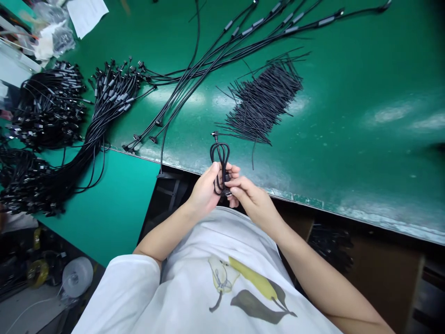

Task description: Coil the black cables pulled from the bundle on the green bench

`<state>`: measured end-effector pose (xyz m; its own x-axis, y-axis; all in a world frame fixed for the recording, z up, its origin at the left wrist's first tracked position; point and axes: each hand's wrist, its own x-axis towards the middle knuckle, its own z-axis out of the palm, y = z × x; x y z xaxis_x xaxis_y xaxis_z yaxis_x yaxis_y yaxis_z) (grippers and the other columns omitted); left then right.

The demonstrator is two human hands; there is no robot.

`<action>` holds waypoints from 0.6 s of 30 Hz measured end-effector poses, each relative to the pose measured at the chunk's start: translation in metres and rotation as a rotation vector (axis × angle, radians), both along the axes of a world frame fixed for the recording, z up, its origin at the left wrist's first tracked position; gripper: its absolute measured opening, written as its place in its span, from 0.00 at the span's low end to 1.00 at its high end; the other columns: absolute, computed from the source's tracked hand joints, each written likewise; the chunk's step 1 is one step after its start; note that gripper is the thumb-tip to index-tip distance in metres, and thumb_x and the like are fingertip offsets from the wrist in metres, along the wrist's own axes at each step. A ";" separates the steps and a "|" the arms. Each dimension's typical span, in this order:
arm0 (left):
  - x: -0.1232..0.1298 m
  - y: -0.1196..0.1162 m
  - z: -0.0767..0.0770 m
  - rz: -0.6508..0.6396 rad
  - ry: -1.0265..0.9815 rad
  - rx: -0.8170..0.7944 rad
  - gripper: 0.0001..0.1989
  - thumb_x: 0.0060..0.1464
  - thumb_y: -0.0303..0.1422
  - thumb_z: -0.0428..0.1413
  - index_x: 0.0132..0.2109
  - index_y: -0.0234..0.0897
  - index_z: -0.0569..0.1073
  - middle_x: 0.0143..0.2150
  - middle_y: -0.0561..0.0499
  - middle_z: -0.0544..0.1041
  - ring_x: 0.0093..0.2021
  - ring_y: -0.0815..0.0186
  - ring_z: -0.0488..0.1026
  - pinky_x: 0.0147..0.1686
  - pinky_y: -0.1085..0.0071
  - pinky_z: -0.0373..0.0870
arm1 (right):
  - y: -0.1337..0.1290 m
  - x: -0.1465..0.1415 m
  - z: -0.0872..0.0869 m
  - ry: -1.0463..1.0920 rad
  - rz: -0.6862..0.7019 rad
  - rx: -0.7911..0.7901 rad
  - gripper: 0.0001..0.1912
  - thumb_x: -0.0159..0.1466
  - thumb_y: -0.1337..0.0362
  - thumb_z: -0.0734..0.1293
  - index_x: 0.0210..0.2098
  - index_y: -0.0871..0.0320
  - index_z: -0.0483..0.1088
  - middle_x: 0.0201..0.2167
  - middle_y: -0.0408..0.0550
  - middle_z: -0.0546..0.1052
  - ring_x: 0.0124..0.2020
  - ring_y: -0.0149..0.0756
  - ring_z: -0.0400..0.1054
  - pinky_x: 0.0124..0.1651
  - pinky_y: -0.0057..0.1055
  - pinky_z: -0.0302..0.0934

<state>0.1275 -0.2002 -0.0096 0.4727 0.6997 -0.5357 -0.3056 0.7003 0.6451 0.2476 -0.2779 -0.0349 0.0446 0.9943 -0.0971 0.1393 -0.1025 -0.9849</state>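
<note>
Just off the table's front edge, a black cable [219,150] is folded into a small looped coil, one plug pointing away from me. My left hand [208,188] is closed around the coil, thumb on top. From the right, my right hand [251,195] pinches the cable's near end, where a metal-tipped connector shows at the fingertips. A little beyond the hands lies a pile of short black twist ties [266,99]. Several straight cables [201,67] stretch across the table to the upper right.
Thick bundles of black cables [93,125] lie at the left, some over a lower green board [104,204]. White paper [86,16] and plastic bags [52,30] sit at the far left. A spool [77,277] stands at the lower left. The green table [365,153] extends right.
</note>
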 end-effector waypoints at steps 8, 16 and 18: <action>-0.001 -0.003 0.003 -0.129 -0.018 0.183 0.21 0.60 0.51 0.55 0.33 0.38 0.62 0.24 0.60 0.55 0.23 0.76 0.58 0.27 0.75 0.61 | -0.004 0.029 0.033 -0.831 -0.114 0.564 0.12 0.70 0.68 0.61 0.50 0.54 0.72 0.40 0.51 0.80 0.42 0.40 0.74 0.45 0.37 0.65; -0.022 -0.004 0.011 -0.774 0.052 0.265 0.30 0.55 0.59 0.54 0.42 0.34 0.65 0.24 0.61 0.57 0.22 0.76 0.55 0.23 0.73 0.55 | 0.021 0.068 0.049 -1.399 0.483 0.848 0.16 0.73 0.60 0.57 0.48 0.61 0.72 0.26 0.45 0.70 0.27 0.35 0.62 0.39 0.36 0.58; -0.026 -0.003 0.014 -0.819 0.045 0.211 0.31 0.57 0.60 0.51 0.43 0.33 0.67 0.25 0.60 0.58 0.22 0.75 0.56 0.24 0.73 0.57 | 0.017 0.070 0.048 -1.439 0.485 0.928 0.15 0.72 0.63 0.56 0.44 0.63 0.73 0.23 0.44 0.66 0.24 0.34 0.57 0.30 0.35 0.49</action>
<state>0.1020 -0.2033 0.0040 0.8556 0.2327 -0.4624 0.2749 0.5528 0.7867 0.3177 -0.2609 0.0130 -0.7060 0.6429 0.2970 0.7061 0.6715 0.2248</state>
